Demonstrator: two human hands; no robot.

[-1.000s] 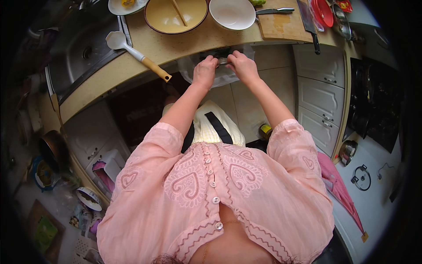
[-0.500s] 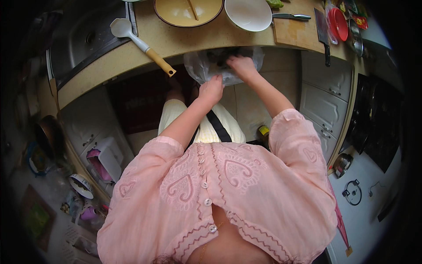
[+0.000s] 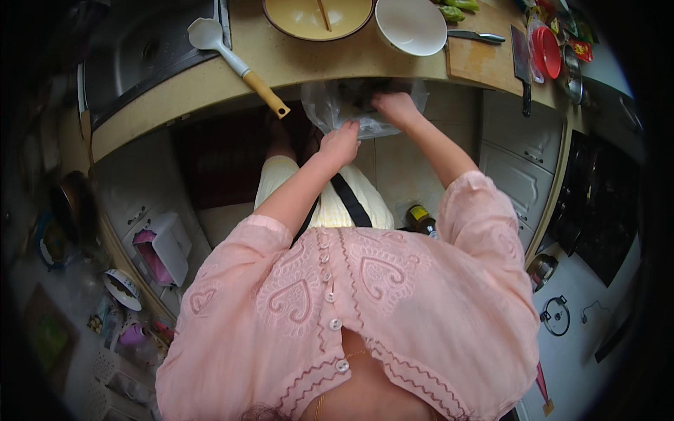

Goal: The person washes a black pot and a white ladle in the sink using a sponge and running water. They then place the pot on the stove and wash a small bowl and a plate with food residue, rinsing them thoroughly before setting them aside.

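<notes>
Below the counter's front edge, a clear plastic bag (image 3: 323,112) hangs with dark contents that I cannot make out. My left hand (image 3: 342,142) is closed on the near rim of the bag. Over the bag's mouth, my right hand (image 3: 397,110) reaches in with its fingers curled down at the dark contents. Its fingertips are hidden, and what they hold does not show.
On the counter (image 3: 295,67) are a white ladle (image 3: 228,56) jutting over the edge, a yellow bowl (image 3: 344,21), a white bowl (image 3: 414,28), a knife (image 3: 481,36), a cutting board (image 3: 477,62) and a cleaver (image 3: 521,67). A sink (image 3: 151,52) lies left. A bottle (image 3: 420,216) stands below.
The view has shifted slightly, so the counter things sit a little further right. My right hand has barely moved at the bag; my left hand keeps its hold on the rim.
</notes>
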